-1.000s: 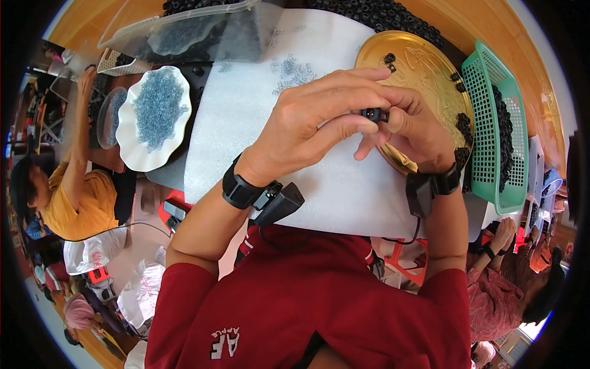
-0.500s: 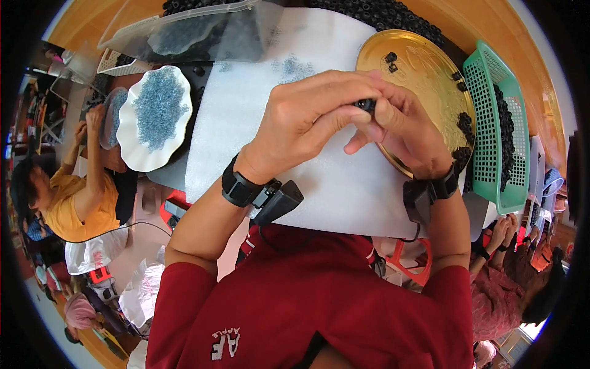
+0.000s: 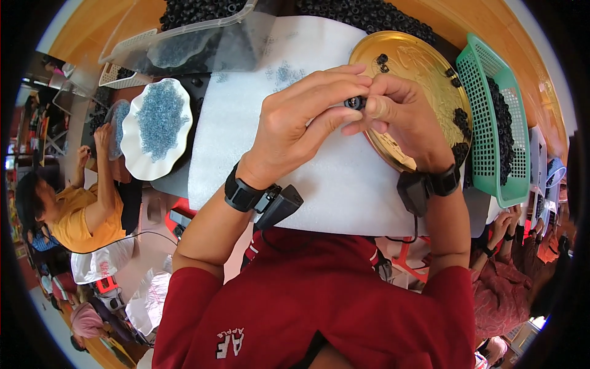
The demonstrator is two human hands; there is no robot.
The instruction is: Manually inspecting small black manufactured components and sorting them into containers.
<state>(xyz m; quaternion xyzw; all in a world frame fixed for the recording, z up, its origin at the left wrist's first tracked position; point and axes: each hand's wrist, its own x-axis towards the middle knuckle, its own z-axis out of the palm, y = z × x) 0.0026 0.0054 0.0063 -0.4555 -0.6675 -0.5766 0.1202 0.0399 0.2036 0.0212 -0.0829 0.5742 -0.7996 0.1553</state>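
L hand [image 3: 301, 123] & R hand [image 3: 399, 117] both pinching small black part [image 3: 354, 102] over gold tray [image 3: 424, 61].

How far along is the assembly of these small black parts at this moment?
Done: hard to judge; a few black parts lie on the gold tray, finished or not I cannot tell. In hand: both the left hand and right hand pinch one black piece together. Left: plenty, with a heap of black parts behind, a green basket of them, and blue bits on the white plate.
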